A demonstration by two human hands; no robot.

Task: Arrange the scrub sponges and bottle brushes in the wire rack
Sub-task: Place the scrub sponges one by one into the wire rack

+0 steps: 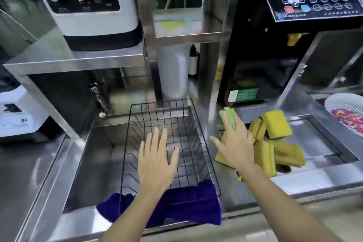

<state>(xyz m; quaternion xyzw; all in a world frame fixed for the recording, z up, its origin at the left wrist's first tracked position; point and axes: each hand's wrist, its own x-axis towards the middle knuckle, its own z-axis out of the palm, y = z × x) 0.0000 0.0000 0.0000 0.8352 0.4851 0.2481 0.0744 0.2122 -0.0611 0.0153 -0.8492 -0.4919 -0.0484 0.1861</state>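
A black wire rack (133, 116) sits in the steel sink, and no sponge or brush lies in it. My left hand (157, 153) hovers flat over the rack with fingers spread, holding nothing. A pile of yellow-green scrub sponges (279, 149) lies on the counter to the right of the rack. My right hand (235, 141) rests on the left side of that pile with fingers spread; one green-faced sponge (228, 114) sticks up past its fingertips. No bottle brushes are visible.
A purple cloth (192, 208) drapes over the rack's near end. A steel sink (94, 155) holds the rack. A white machine (88, 6) stands on a shelf at back left, a black keypad machine (294, 25) at back right. A white colander (345, 110) is at far right.
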